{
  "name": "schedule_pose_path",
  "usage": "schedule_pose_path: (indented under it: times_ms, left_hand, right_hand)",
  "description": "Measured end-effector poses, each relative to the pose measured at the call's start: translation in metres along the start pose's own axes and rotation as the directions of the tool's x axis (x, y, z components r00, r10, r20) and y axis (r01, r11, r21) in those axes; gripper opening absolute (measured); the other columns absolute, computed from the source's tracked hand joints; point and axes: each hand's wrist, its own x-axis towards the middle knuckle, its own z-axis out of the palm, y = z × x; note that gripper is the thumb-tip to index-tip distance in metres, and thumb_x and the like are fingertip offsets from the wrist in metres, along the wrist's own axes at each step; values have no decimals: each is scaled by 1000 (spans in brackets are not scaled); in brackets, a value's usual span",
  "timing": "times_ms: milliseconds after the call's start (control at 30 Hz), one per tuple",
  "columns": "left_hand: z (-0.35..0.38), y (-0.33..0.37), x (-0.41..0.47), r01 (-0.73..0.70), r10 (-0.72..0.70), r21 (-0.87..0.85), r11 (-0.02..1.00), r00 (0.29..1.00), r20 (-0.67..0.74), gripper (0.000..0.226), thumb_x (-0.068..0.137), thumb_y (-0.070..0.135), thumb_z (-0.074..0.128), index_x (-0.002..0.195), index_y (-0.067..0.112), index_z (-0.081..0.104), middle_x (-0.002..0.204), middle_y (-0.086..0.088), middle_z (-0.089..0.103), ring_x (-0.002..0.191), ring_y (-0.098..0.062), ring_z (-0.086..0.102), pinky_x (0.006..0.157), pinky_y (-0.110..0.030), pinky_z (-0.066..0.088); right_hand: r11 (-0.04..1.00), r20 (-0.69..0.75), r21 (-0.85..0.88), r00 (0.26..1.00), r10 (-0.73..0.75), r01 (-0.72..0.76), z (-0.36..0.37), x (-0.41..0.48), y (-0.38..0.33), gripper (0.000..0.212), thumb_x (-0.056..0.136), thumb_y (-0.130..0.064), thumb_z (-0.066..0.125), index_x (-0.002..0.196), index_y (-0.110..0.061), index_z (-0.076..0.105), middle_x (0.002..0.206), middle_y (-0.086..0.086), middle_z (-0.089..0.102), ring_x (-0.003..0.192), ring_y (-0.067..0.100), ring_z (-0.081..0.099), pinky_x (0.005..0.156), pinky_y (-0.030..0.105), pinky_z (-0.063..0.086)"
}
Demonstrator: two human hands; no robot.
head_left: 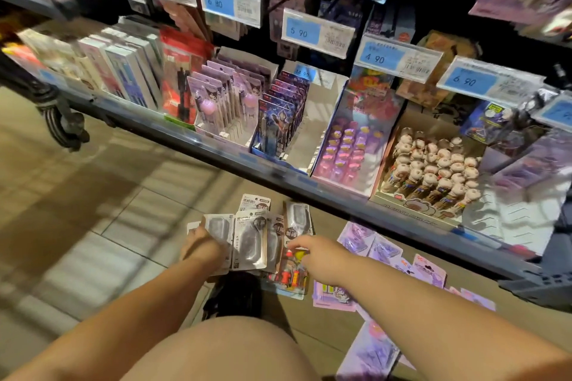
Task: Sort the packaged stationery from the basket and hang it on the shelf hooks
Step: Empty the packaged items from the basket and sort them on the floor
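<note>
Several grey-and-white blister packs (249, 240) are fanned out low over the floor, and my left hand (202, 246) grips the left end of that bunch. My right hand (315, 252) reaches in from the right, its fingers curled on the right edge of the bunch, above a colourful pack with red and yellow figures (289, 275) lying on the floor. Purple packs (370, 243) lie scattered on the floor to the right. Shelf hooks with hanging packs (284, 9) are above, blurred.
The bottom shelf edge (278, 178) runs diagonally just beyond my hands, holding display boxes of pens (229, 99) and plush-topped pens (433, 164). Blue price tags (315, 31) stick out overhead. A cart wheel (62, 120) stands at left. My knee (229, 349) is below.
</note>
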Motion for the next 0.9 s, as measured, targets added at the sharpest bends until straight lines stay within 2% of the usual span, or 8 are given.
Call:
schedule_pose_path:
  times_ms: [67, 167, 233, 367, 433, 600, 733, 900]
  left_hand:
    - [-2, 10, -9, -95, 98, 178, 980, 995, -12, 60, 87, 43, 54, 140, 17, 41, 142, -9, 45, 117, -29, 56, 84, -35, 51]
    - [-11, 35, -36, -243, 232, 310, 919, 970, 70, 46, 89, 46, 56, 125, 17, 51, 134, -10, 51, 120, -29, 51, 95, -35, 46]
    - [-17, 59, -51, -376, 334, 315, 871, 925, 182, 39, 95, 40, 55, 125, 15, 52, 127, -10, 59, 113, -28, 55, 89, -33, 44]
    - [-33, 124, -98, -607, 529, 187, 773, 778, 340, 21, 97, 35, 54, 107, 16, 54, 100, -5, 64, 83, -20, 58, 67, -27, 40]
    - [-33, 164, -136, -717, 617, 152, 681, 672, 409, 21, 99, 37, 51, 104, 17, 51, 95, -3, 59, 78, -16, 54, 65, -28, 39]
    - [0, 243, -251, -911, 732, 137, 388, 395, 556, 26, 101, 35, 48, 109, 12, 54, 111, -13, 62, 88, -22, 52, 72, -27, 38]
    - [40, 281, -337, -967, 748, 46, 252, 225, 625, 45, 102, 40, 41, 117, 1, 58, 120, -20, 61, 108, -32, 57, 81, -32, 40]
    - [100, 301, -417, -958, 828, -115, 263, 163, 537, 50, 97, 55, 39, 102, 8, 55, 117, -21, 61, 113, -38, 55, 92, -37, 43]
  right_hand:
    - [999, -20, 50, 1000, 11, -10, 0, -6, 9, 46, 97, -8, 41, 133, -34, 52, 132, 8, 51, 59, 11, 43, 46, 21, 35]
    - [986, -56, 164, 998, 40, -31, -4, -23, 23, 41, 99, -10, 37, 129, -32, 55, 115, 7, 57, 52, 11, 40, 40, 18, 32]
    - [972, -88, 233, 995, 49, -28, -13, -38, 32, 36, 100, -12, 39, 126, -29, 58, 116, 3, 59, 52, 10, 42, 41, 16, 36]
    - [944, -207, 330, 975, 86, -13, -51, -77, 47, 30, 99, -10, 43, 120, -22, 61, 103, 3, 62, 77, 16, 55, 69, 27, 48]
    - [909, -294, 417, 946, 138, -3, -79, -108, 63, 24, 100, -9, 43, 112, -20, 60, 99, 7, 62, 81, 18, 57, 65, 26, 46]
    - [917, -515, 395, 816, 262, -45, -138, -212, 120, 19, 100, -15, 47, 110, -23, 61, 106, 3, 63, 70, 4, 59, 48, 9, 42]
    - [923, -678, 382, 665, 313, -45, -155, -300, 166, 22, 99, -14, 48, 108, -26, 63, 100, -2, 68, 60, 1, 60, 45, 13, 42]
    - [905, -797, 426, 480, 367, 15, -138, -391, 232, 22, 94, -12, 52, 102, -28, 65, 71, -1, 68, 46, 4, 52, 42, 19, 42]
